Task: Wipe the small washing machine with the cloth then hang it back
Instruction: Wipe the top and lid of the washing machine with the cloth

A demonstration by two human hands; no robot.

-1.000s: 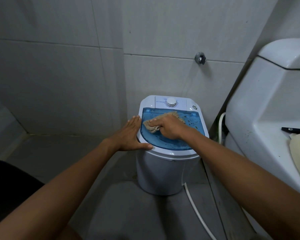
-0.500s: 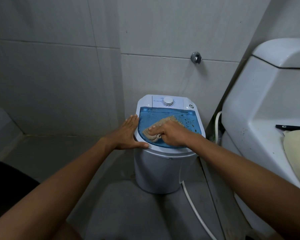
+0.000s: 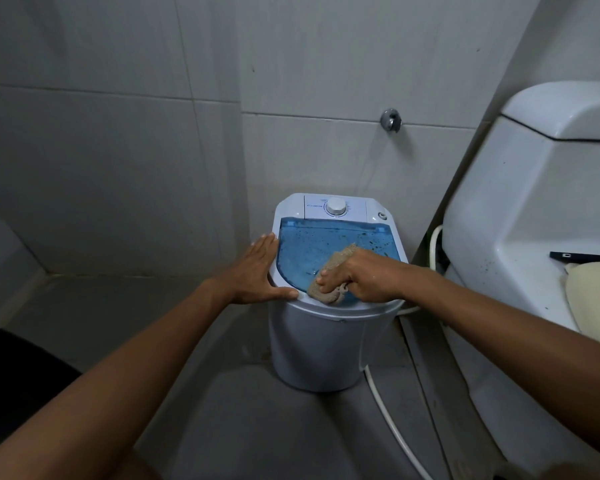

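Observation:
The small white washing machine (image 3: 319, 344) stands on the grey floor against the tiled wall, with a see-through blue lid (image 3: 303, 252) and a white dial (image 3: 335, 206) on its back panel. My right hand (image 3: 361, 278) presses a tan cloth (image 3: 329, 282) onto the front part of the lid, near its rim. My left hand (image 3: 257, 273) lies flat, fingers spread, against the machine's left rim, holding nothing. Dark specks dot the lid's back right part.
A white toilet (image 3: 520, 209) stands close on the right, with a black flat object (image 3: 582, 257) and a cream cushion (image 3: 596, 299) on it. A white hose (image 3: 392, 424) runs over the floor from the machine. A metal wall fitting (image 3: 391, 120) sits above it.
My right hand has dragged the cloth from the lid's back left part toward its front edge. My left hand has stayed on the left rim.

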